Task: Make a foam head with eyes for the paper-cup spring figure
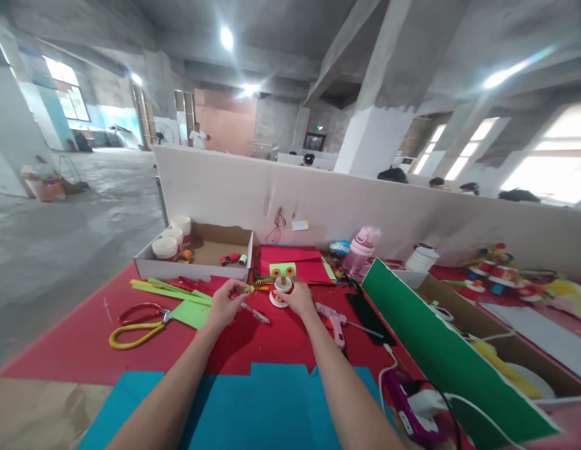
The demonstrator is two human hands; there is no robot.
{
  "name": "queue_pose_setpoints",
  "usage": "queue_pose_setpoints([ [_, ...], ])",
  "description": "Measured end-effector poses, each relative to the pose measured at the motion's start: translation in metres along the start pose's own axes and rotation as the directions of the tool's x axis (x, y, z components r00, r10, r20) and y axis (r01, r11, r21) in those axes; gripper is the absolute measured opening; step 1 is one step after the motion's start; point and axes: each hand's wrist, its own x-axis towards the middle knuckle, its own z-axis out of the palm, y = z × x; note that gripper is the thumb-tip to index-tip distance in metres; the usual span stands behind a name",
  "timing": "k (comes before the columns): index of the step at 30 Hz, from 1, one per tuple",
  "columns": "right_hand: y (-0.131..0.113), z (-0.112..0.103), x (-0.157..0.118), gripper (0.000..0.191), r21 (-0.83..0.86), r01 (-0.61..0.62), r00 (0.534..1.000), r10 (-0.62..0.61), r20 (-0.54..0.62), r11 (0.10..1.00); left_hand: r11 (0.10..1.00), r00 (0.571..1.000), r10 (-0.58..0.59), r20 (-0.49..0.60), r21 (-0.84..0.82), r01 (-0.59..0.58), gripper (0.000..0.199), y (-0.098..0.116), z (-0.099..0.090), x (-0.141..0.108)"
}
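Note:
My left hand (226,304) pinches a small yellow-green strip with dark marks (248,290) between thumb and fingers. To its right, my right hand (300,297) is closed on the side of a small paper-cup craft (278,299), white-rimmed with a red band and a pale ring on top. Just behind the craft stands a light green paper piece with two orange rings (283,270). A pen-like tool with a clear handle (257,312) lies between my hands. Beside my right forearm rests a pink glue gun (336,324).
Scissors with red and yellow handles (138,335) and green paper (192,314) lie at left. Behind is a cardboard tray (197,271) with paper cups and small rolls. A green board (431,337), purple power strip (412,412) and pink bottle (362,250) stand at right.

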Motion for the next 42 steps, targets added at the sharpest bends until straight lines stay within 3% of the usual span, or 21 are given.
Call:
queue_pose_setpoints([
  [6,0.007,0.012,0.006,0.039,-0.004,-0.057,0.998,0.057,-0.034,0.998,0.982,0.991,0.131,0.03,0.133,-0.134,0.007,0.001,0.0,-0.002],
  [14,0.014,0.016,0.008,0.043,0.018,-0.023,1.0,0.023,0.008,1.0,0.946,0.972,0.224,0.064,0.227,-0.233,0.012,0.007,-0.001,-0.003],
  [26,0.02,0.021,0.009,0.059,0.068,-0.036,0.999,0.038,-0.034,0.997,0.922,0.958,0.268,0.102,0.261,-0.286,0.014,0.009,0.0,-0.005],
  [31,0.02,0.01,0.005,0.061,0.061,-0.035,0.998,0.037,-0.043,0.998,0.923,0.959,0.262,0.107,0.263,-0.281,0.015,0.007,0.0,-0.005],
  [34,0.01,-0.005,-0.009,0.052,0.039,-0.049,0.981,0.055,-0.184,0.998,0.918,0.955,0.279,0.106,0.262,-0.297,0.016,0.006,0.0,-0.005],
  [37,-0.012,-0.014,-0.031,0.028,0.128,0.039,0.906,0.019,-0.422,0.991,0.914,0.95,0.284,0.129,0.262,-0.309,0.016,0.007,0.002,-0.006],
  [39,-0.028,-0.011,-0.043,0.024,0.223,0.141,0.93,-0.052,-0.365,0.964,0.912,0.945,0.293,0.147,0.255,-0.322,0.015,0.008,0.003,-0.007],
  [42,-0.045,0.003,-0.051,0.034,0.395,0.175,0.983,-0.141,-0.113,0.902,0.908,0.939,0.296,0.175,0.254,-0.334,0.015,0.009,0.006,-0.009],
])
